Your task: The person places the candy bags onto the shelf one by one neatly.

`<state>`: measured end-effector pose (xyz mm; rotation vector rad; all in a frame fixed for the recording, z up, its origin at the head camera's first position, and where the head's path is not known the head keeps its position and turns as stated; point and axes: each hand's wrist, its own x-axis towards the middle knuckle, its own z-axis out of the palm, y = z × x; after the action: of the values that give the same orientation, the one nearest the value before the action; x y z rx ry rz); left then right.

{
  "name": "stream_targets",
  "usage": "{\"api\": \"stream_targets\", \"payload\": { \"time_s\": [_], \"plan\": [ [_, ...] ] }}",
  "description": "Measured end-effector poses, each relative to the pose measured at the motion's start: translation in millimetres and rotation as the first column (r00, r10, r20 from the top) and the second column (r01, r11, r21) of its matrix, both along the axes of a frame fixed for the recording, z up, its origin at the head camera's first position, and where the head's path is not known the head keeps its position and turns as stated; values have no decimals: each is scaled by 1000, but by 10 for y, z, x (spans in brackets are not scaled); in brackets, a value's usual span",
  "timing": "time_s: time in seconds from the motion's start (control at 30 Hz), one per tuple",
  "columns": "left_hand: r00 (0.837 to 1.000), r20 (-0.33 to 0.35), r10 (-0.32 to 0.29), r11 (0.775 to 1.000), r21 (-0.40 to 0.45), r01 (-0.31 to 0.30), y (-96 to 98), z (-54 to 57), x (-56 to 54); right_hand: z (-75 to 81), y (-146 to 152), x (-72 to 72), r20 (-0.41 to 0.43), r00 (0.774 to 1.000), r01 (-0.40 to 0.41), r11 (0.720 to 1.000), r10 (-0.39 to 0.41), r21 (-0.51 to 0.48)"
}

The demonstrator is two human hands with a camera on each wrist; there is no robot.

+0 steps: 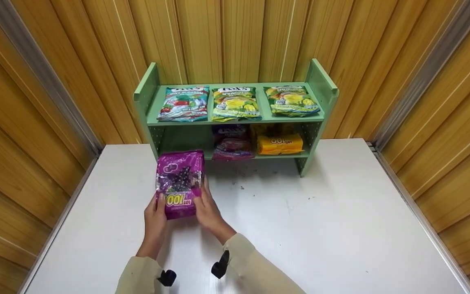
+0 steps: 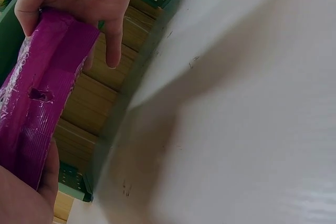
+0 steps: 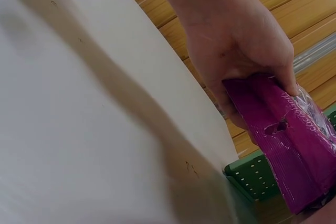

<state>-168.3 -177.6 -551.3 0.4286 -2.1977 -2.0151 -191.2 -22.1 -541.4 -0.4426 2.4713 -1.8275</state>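
Observation:
Both hands hold a purple candy bag [image 1: 180,179] with grapes and a yellow "100" printed on it, in front of the shelf's left side. My left hand [image 1: 155,215] grips its left edge, thumb on the front face. On the opposite edge my right hand [image 1: 208,209] grips it the same way. In the left wrist view the bag's crimped end [image 2: 44,98] shows a small punched hole. The right wrist view shows a hand [image 3: 239,45] pinching a corner of the bag [image 3: 289,135]. The fingers behind the bag are mostly hidden.
A green two-tier shelf [image 1: 235,121] stands on the white table [image 1: 300,228]. Its top tier bears a teal candy bag [image 1: 185,104] and two yellow-green ones [image 1: 236,104]. Below lie a dark purple bag [image 1: 233,143] and a yellow bag [image 1: 280,143]. Wood-look walls [image 1: 241,41] surround the table.

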Motion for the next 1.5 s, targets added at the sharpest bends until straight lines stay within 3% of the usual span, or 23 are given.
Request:
{"api": "stream_targets", "payload": {
  "time_s": [0.2, 0.5, 0.77, 0.93, 1.1, 1.27, 1.37, 1.5],
  "plan": [
    [1000, 14, 7, 1000, 26, -7, 43, 15, -82, 34, 26, -53, 15, 1000, 25, 1000, -25, 0],
    [998, 56, 7, 1000, -6, -7, 82, 12, -164, 30, 50, -111, 52, 997, 56, 998, -57, 15],
    [999, 28, 16, 1000, -7, -16, 83, 23, -175, 3, 61, -125, 55, 997, 51, 999, -51, -4],
    [1000, -5, 22, 1000, -14, -22, 83, 58, -166, -27, 58, -98, 142, 986, 101, 992, -89, -79],
    [1000, -15, 18, 1000, -18, -18, 80, 110, -155, -82, 34, -78, 292, 951, 183, 946, -101, -269],
    [1000, -24, 14, 1000, -22, -15, 80, 147, -148, -85, 25, -76, 350, 936, 197, 879, -36, -434],
    [1000, -24, 13, 1000, -10, -13, 87, 169, -145, -59, 32, -79, 364, 931, 197, 865, -18, -461],
    [1000, -16, 2, 1000, 20, -2, 104, 204, -166, -14, 46, -94, 368, 929, 210, 869, -35, -448]
  ]
}}
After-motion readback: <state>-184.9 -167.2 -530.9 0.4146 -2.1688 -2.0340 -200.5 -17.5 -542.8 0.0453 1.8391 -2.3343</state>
